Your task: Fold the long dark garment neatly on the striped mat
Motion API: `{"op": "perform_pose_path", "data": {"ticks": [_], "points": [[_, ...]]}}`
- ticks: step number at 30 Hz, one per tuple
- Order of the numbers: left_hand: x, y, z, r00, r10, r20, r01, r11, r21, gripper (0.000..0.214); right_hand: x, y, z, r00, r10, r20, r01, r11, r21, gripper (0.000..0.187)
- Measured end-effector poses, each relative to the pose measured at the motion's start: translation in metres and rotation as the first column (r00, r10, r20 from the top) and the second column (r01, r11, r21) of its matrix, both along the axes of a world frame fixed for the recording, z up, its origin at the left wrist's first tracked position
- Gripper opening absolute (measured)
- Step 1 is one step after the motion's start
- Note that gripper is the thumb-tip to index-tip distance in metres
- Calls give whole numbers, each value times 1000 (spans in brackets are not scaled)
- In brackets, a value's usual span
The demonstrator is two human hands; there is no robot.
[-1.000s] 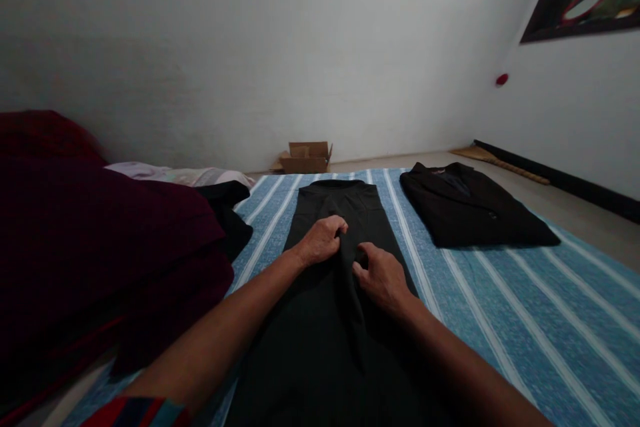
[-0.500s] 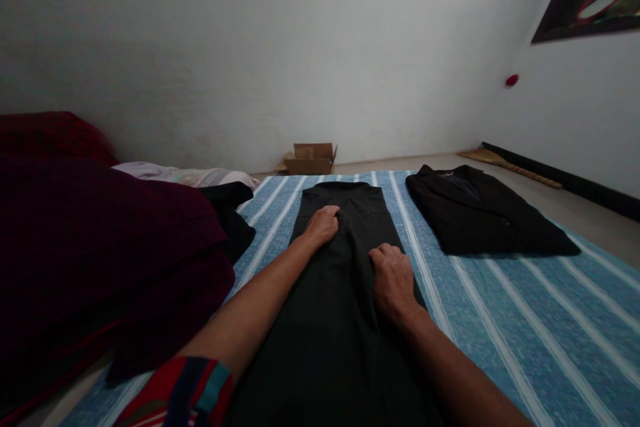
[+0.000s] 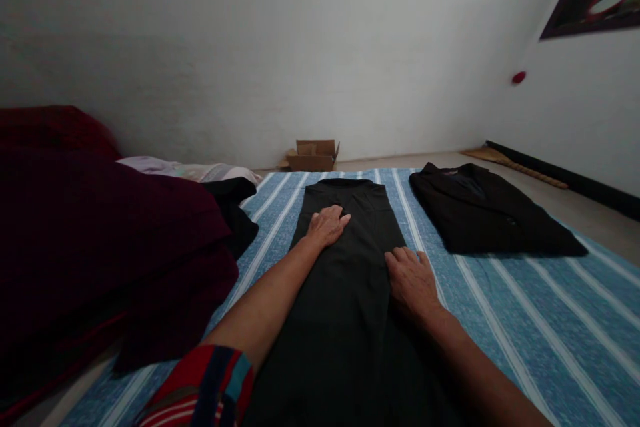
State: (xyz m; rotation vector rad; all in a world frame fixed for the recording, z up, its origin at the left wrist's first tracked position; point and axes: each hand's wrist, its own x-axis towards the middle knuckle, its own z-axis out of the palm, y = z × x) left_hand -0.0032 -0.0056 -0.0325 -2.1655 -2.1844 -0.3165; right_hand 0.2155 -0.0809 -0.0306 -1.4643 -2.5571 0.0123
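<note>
My left hand [image 3: 327, 227] lies flat, fingers spread, on dark trousers [image 3: 345, 293] spread lengthwise on the blue striped sheet [image 3: 525, 307], gripping nothing. My right hand [image 3: 413, 280] presses palm-down on the trousers' right edge, open too. Folded black jacket [image 3: 487, 213] lies to the right, apart. Dark red pile [image 3: 100, 240] left, cardboard box [image 3: 314, 155] far by the wall

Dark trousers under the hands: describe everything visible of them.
The dark trousers lie flat and lengthwise on the blue striped sheet, waistband at the far end, legs running toward the camera. The cloth looks plain and smooth. The left hand rests flat near the waist; the right hand lies flat on the right edge.
</note>
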Motion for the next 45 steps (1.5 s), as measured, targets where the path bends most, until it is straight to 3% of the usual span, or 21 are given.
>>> {"op": "perform_pose_path", "data": {"ticks": [3, 5, 8, 10, 13, 18, 24, 28, 32, 37, 41, 45], "points": [[1, -2, -3, 1000, -11, -8, 11, 1000, 7, 32, 17, 6, 5, 995, 94, 37, -91, 992, -84, 28], [2, -3, -4, 1000, -15, -8, 15, 1000, 11, 33, 28, 10, 16, 993, 83, 78, -73, 989, -125, 35], [2, -3, -6, 1000, -16, 3, 16, 1000, 12, 38, 30, 11, 33, 996, 89, -6, -89, 994, -59, 41], [1, 0, -7, 1000, -11, 13, 11, 1000, -7, 43, 19, 9, 36, 971, 204, -125, -202, 979, 28, 40], [-2, 6, -8, 1000, 7, 29, -5, 997, -78, 49, -2, 4, 20, 919, 344, -193, -340, 939, 56, 44], [-6, 21, -6, 998, 40, 53, -29, 981, -190, 58, -10, -1, -20, 959, 246, -137, -262, 958, -114, 68], [-3, 28, -1, 996, 77, 48, -67, 978, -196, 61, -4, -1, -21, 968, 232, -98, -244, 961, -132, 71], [4, 14, 13, 997, 76, 19, -73, 986, -151, 57, -3, 2, -23, 973, 215, -80, -225, 963, -146, 73], [19, -35, 34, 1000, -7, 25, 12, 978, -210, 56, -1, 3, -25, 975, 216, -48, -221, 962, -158, 74], [46, -154, 51, 969, -202, 143, 239, 911, -337, 63, 2, 2, -25, 979, 202, 11, -197, 966, -167, 74], [59, -236, 42, 963, -214, 163, 260, 896, -359, 72, 3, 2, -24, 983, 184, 24, -177, 968, -179, 74], [58, -264, 25, 962, -239, 131, 270, 905, -330, 78, 3, 2, -18, 984, 170, 52, -159, 971, -177, 70]]}}
